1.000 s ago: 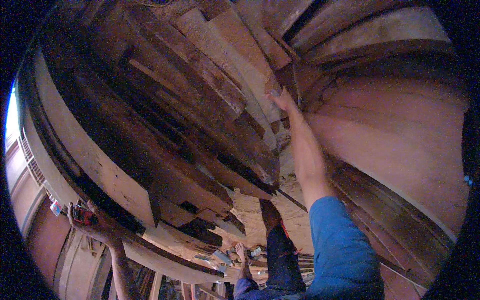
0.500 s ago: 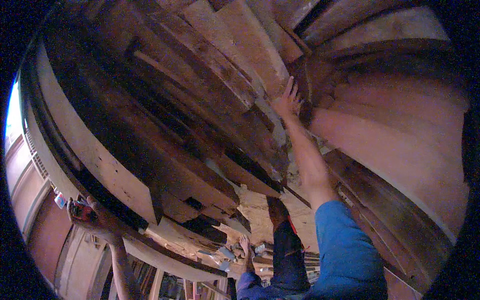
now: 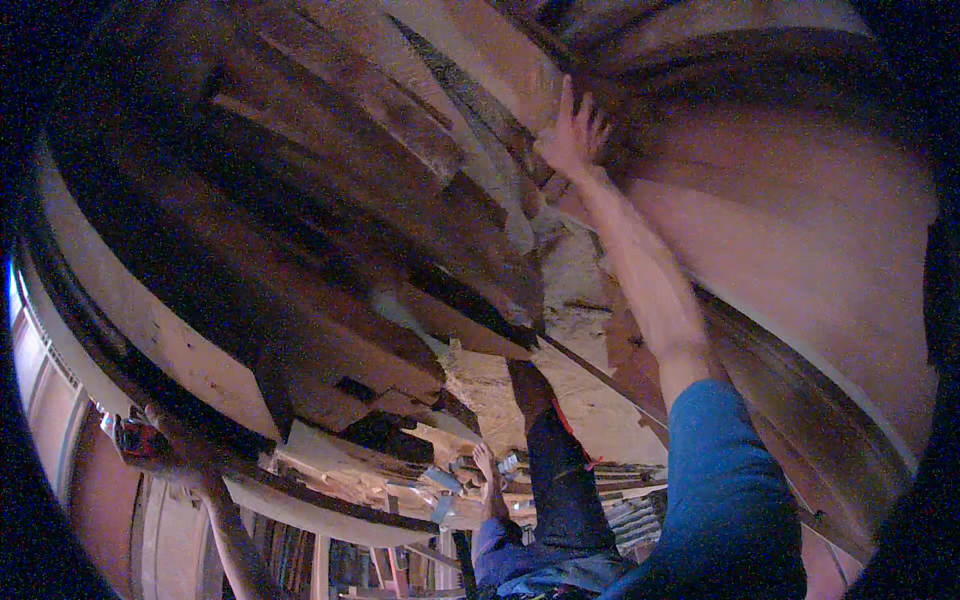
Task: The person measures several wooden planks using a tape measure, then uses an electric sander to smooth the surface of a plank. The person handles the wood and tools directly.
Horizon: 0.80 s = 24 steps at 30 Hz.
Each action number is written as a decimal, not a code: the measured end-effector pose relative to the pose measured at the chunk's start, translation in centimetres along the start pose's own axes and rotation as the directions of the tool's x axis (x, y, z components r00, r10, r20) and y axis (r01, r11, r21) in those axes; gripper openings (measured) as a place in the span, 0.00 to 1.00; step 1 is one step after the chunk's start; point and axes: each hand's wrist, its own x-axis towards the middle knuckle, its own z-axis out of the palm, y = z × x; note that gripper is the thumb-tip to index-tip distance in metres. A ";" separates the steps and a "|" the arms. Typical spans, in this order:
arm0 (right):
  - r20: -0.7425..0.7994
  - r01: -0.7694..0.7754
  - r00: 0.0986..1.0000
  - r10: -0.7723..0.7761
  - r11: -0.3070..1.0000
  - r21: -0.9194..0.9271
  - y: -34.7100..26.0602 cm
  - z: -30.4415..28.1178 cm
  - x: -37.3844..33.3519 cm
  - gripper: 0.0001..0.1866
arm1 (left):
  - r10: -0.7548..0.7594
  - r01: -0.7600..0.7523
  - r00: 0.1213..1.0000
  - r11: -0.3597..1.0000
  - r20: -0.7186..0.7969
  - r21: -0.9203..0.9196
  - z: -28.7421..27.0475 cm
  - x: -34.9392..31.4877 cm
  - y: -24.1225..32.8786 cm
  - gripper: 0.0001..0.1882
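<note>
My right hand (image 3: 575, 130), at the end of a blue-sleeved arm, reaches far up the view. Its fingers are spread, and the palm lies against the lower end of a brown wooden plank (image 3: 505, 55). At the lower left, my left hand (image 3: 165, 445) is in shadow, its fingers closed round a small red-and-dark object (image 3: 140, 437) whose kind I cannot make out. That hand is beside the edge of a long pale board (image 3: 180, 325). Dim light and blur hide finer detail of the left fingers.
Rough planks (image 3: 330, 200) lie stacked across the middle, with jagged ends. A broad smooth board (image 3: 760, 260) leans at the right. Below are pale debris (image 3: 590, 350), a dark-trousered leg (image 3: 560, 470) and a bare limb (image 3: 487, 480) in purple-blue cloth; hand or foot, I cannot tell.
My right arm stretches farther up, with the hand still at the plank's end. A gap beside that plank looks wider. The whole view has shifted, and the left hand still grips its object.
</note>
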 end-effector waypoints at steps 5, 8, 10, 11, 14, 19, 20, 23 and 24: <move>-0.286 0.153 0.950 -0.128 0.986 0.067 3.0 3.2 2.1 0.49 | 0.073 -0.073 0.997 0.997 0.008 0.004 -0.3 0.3 0.4 0.26; 0.143 0.141 0.976 -0.167 0.974 0.176 4.6 9.4 -1.9 0.44 | -0.054 0.055 0.998 0.998 0.038 -0.033 -1.3 0.3 0.3 0.26; 0.400 0.099 0.903 -0.157 0.982 0.162 5.5 14.0 -6.2 0.43 | -0.210 0.238 0.964 0.956 0.163 -0.170 -2.3 0.6 0.0 0.25; 0.505 0.065 0.853 -0.132 0.987 0.150 6.2 15.7 -8.6 0.43 | -0.278 0.358 0.917 0.891 0.287 -0.280 -3.2 1.2 -0.2 0.25; 0.602 -0.015 0.795 -0.071 0.991 0.137 7.9 19.1 -13.3 0.42 | -0.065 0.072 0.996 0.988 0.062 -0.135 -2.1 0.8 -1.5 0.24; 0.573 -0.073 0.819 -0.018 0.988 0.136 11.0 19.1 -15.5 0.40 | 0.128 -0.128 0.992 0.988 -0.007 -0.086 -1.3 1.4 -3.5 0.17; 0.562 -0.082 0.827 -0.016 0.986 0.148 11.4 18.6 -15.6 0.39 | 0.134 -0.131 0.991 0.987 0.022 -0.091 -1.5 1.8 -3.9 0.15; 0.534 -0.107 0.845 0.004 0.981 0.162 12.1 17.2 -15.6 0.38 | 0.128 -0.122 0.989 0.989 0.068 -0.087 -2.1 2.6 -5.0 0.13; 0.522 -0.109 0.853 0.005 0.979 0.169 12.4 16.7 -15.7 0.38 | 0.121 -0.117 0.991 0.990 0.060 -0.075 -2.2 2.6 -5.4 0.14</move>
